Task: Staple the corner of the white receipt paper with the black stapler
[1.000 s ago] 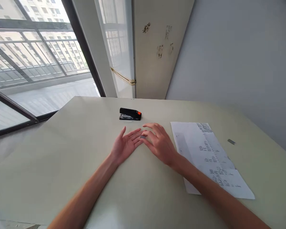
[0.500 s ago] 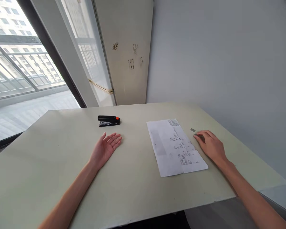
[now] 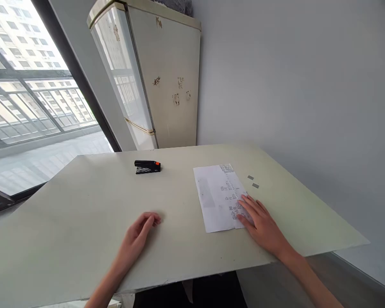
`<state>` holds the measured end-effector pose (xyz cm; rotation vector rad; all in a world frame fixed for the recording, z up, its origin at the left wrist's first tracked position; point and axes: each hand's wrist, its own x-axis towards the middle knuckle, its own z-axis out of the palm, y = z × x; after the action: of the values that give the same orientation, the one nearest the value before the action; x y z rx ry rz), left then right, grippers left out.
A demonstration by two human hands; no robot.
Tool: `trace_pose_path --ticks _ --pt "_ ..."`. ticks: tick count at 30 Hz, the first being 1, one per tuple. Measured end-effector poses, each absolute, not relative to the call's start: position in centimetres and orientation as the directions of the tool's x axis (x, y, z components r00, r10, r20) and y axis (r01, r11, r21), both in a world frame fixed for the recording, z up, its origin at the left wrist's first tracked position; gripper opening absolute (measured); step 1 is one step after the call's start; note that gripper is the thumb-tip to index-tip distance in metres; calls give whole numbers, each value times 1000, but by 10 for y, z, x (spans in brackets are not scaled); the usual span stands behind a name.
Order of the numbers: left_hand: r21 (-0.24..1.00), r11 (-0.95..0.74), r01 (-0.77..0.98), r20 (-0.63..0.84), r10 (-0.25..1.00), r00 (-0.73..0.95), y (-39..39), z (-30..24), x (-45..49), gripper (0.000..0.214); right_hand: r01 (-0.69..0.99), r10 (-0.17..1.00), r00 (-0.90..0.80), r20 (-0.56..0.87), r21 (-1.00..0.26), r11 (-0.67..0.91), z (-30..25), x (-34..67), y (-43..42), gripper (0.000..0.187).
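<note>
My right hand [image 3: 260,222] lies flat with fingers spread on the near right corner of a printed paper sheet [image 3: 217,194] on the pale table [image 3: 83,205]. Two small grey staple strips [image 3: 253,181] lie just right of the sheet, a little beyond my fingers. My left hand [image 3: 137,236] rests on the table near the front edge, fingers loosely curled, holding nothing. A black stapler [image 3: 147,167] with an orange tip sits farther back, well beyond my left hand.
An old cream fridge [image 3: 150,77] stands behind the table against the grey wall [image 3: 291,85]. A large window with a dark frame [image 3: 80,85] runs along the left. The table's front edge is close to me.
My right hand drew back from the staple strips, leaving a second one there, and came down on the paper's near corner. My left hand pulled back toward me and curled. The view tilted up.
</note>
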<state>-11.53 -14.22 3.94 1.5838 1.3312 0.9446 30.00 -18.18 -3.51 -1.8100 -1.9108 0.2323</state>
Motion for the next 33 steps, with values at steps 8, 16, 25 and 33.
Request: trace_pose_path --ticks 8,16,25,33 --pt "882 -21 471 16 1000 14 -158 45 -117 47 909 957 -96 273 -367 196 -44 298 -184 57" --pt "881 47 470 -1 995 -97 -157 40 -107 49 910 905 -204 373 -269 316 -52 288 -186 64" --pt "877 71 476 4 988 -155 -155 34 -104 46 873 879 -288 379 -274 404 -52 260 -188 73" --pt "866 11 500 45 994 -100 -165 30 -104 38 846 891 -333 307 -320 426 -44 226 -190 72"
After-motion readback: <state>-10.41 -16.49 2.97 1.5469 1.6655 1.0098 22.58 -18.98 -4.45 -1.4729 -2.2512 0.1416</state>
